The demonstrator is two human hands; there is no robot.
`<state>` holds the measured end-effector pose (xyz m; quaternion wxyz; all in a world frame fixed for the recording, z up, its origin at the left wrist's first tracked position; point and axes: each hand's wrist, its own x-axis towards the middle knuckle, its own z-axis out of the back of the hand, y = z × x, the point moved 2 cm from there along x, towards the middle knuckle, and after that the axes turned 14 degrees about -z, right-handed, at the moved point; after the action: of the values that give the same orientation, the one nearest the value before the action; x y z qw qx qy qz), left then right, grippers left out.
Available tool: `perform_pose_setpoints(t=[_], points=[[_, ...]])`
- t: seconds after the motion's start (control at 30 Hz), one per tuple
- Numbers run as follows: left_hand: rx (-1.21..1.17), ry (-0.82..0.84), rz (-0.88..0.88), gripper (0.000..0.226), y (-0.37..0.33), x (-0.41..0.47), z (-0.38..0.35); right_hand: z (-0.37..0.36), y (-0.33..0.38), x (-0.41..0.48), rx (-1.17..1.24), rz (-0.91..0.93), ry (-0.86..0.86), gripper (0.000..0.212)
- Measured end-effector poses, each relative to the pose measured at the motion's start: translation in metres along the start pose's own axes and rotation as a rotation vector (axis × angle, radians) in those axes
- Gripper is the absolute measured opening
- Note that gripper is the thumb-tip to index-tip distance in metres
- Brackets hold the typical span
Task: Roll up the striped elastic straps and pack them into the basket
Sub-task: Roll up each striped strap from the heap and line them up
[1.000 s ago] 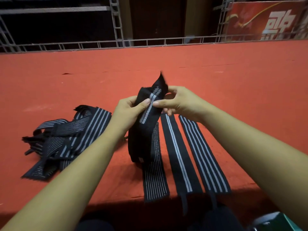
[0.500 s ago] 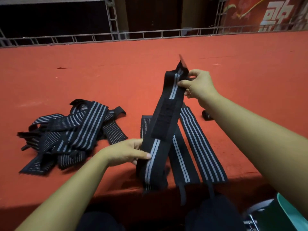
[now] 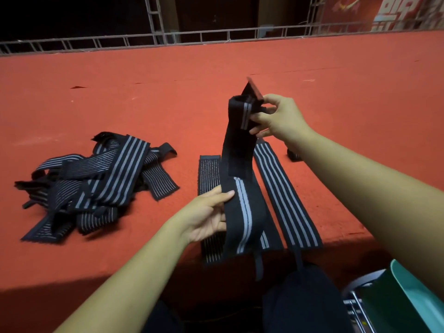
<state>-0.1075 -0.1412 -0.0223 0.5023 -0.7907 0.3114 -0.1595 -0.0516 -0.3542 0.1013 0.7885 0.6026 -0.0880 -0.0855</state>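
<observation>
I hold one black strap with grey stripes (image 3: pixel 242 205) stretched upright above the red surface. My right hand (image 3: pixel 278 118) pinches its top end, which is folded over. My left hand (image 3: pixel 206 215) holds its lower part from the left, thumb on the front and fingers behind. Flat straps lie under it: a thin-striped one (image 3: pixel 207 174) on the left and a broad-striped one (image 3: pixel 286 203) on the right. A tangled pile of more straps (image 3: pixel 96 186) lies to the left. A green basket (image 3: pixel 408 299) shows at the bottom right corner.
The red carpeted platform (image 3: pixel 216 92) runs far back to a grey metal truss rail (image 3: pixel 216 37). Its front edge lies just below the flat straps. A small dark strap piece (image 3: pixel 294 156) sits behind my right forearm. A red banner (image 3: pixel 384 13) hangs at the top right.
One second ago both hands held the strap bunched together. My left hand slid down to the lower part while my right kept the top, and the top end is now folded over.
</observation>
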Motion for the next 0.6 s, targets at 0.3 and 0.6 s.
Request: perform_pose_setpoints(t=[0.3,0.6], points=[[0.026,0.068,0.059,0.044,0.032,0.023,-0.022,0.012,-0.009,-0.002,-0.037,-0.027,-0.035,0.024],[0.735,-0.158,-0.01,0.031,0.048,0.057,-0.003,0.006,-0.027,-0.003,-0.044,-0.051,-0.002,0.023]])
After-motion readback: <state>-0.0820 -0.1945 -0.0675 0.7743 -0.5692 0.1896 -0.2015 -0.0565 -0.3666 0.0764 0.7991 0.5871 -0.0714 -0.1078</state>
